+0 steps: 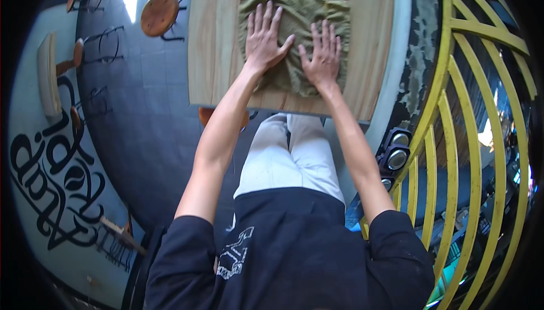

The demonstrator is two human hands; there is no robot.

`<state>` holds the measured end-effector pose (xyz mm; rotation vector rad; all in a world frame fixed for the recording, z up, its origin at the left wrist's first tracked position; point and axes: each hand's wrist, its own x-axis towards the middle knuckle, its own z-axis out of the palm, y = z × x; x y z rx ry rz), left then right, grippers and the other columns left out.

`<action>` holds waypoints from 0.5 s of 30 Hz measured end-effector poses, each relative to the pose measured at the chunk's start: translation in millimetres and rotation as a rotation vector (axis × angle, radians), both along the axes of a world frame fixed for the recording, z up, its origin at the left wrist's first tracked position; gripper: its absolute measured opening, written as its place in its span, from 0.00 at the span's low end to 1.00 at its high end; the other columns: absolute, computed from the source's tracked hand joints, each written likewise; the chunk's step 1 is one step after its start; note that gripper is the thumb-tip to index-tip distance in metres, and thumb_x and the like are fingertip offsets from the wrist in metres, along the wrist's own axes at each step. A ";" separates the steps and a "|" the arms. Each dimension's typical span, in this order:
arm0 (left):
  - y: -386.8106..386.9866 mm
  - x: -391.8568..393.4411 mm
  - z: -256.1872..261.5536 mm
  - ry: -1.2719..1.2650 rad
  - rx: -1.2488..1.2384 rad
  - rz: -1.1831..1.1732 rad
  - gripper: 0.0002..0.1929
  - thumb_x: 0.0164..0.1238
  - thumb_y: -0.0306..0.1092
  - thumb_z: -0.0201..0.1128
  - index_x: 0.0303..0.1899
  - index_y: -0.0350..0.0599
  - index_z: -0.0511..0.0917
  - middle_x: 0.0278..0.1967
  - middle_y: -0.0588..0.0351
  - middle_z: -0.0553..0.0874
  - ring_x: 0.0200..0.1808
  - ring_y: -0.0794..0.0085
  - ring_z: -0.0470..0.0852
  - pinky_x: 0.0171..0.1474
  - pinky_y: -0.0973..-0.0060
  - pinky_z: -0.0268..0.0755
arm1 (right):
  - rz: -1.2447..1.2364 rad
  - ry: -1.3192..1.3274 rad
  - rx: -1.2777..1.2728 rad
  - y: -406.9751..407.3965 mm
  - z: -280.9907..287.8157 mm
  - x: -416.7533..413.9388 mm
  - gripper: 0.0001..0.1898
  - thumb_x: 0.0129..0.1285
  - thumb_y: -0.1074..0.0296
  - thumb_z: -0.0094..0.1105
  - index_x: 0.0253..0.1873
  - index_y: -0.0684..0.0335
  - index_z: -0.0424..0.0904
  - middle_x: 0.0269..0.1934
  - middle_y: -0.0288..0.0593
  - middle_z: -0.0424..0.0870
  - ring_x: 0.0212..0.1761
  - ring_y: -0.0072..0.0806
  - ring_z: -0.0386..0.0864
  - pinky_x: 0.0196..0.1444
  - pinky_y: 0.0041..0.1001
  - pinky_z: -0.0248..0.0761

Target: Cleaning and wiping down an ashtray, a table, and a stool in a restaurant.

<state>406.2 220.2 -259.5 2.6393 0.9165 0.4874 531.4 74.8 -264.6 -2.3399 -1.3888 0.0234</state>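
An olive-green cloth lies spread and wrinkled on a light wooden tabletop, near the table's close edge. My left hand rests palm down on the cloth's left part, its fingers apart and pointing away from me. On the right part of the cloth, my right hand lies flat in the same way, a little closer to me. The two thumbs point towards each other, with cloth between them. Neither hand grips anything.
A round wooden stool stands left of the table, and another stool seat shows under its close edge. Yellow metal bars line the right side, beside dark round-faced fixtures. More stools stand by the lettered wall.
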 end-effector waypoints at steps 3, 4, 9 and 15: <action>2.8 7.0 -0.7 0.042 -0.015 -0.011 0.45 0.70 0.62 0.63 0.82 0.48 0.61 0.84 0.45 0.55 0.86 0.46 0.49 0.85 0.48 0.40 | 0.016 0.024 -0.006 5.5 -0.5 12.1 0.39 0.70 0.42 0.59 0.82 0.52 0.65 0.85 0.50 0.56 0.87 0.47 0.53 0.85 0.50 0.45; 8.6 15.1 -1.0 0.053 -0.016 -0.027 0.45 0.70 0.62 0.62 0.82 0.49 0.60 0.85 0.46 0.55 0.86 0.47 0.49 0.85 0.48 0.40 | 0.021 0.023 -0.009 12.7 -1.4 24.7 0.40 0.70 0.42 0.60 0.82 0.51 0.64 0.85 0.50 0.56 0.87 0.47 0.53 0.85 0.50 0.45; 81.3 102.7 -16.7 0.025 0.063 -0.098 0.44 0.73 0.64 0.59 0.82 0.51 0.60 0.85 0.47 0.56 0.86 0.48 0.50 0.85 0.48 0.40 | 0.033 -0.035 0.029 81.8 -13.8 120.1 0.39 0.71 0.38 0.57 0.81 0.51 0.65 0.84 0.50 0.59 0.86 0.47 0.54 0.85 0.50 0.45; 114.6 224.4 -7.9 -0.179 0.136 -0.113 0.34 0.74 0.55 0.64 0.75 0.48 0.73 0.79 0.46 0.68 0.84 0.43 0.56 0.84 0.48 0.46 | -0.207 -0.158 0.132 120.7 -20.6 243.6 0.38 0.72 0.35 0.54 0.80 0.51 0.68 0.83 0.52 0.62 0.86 0.48 0.56 0.86 0.47 0.46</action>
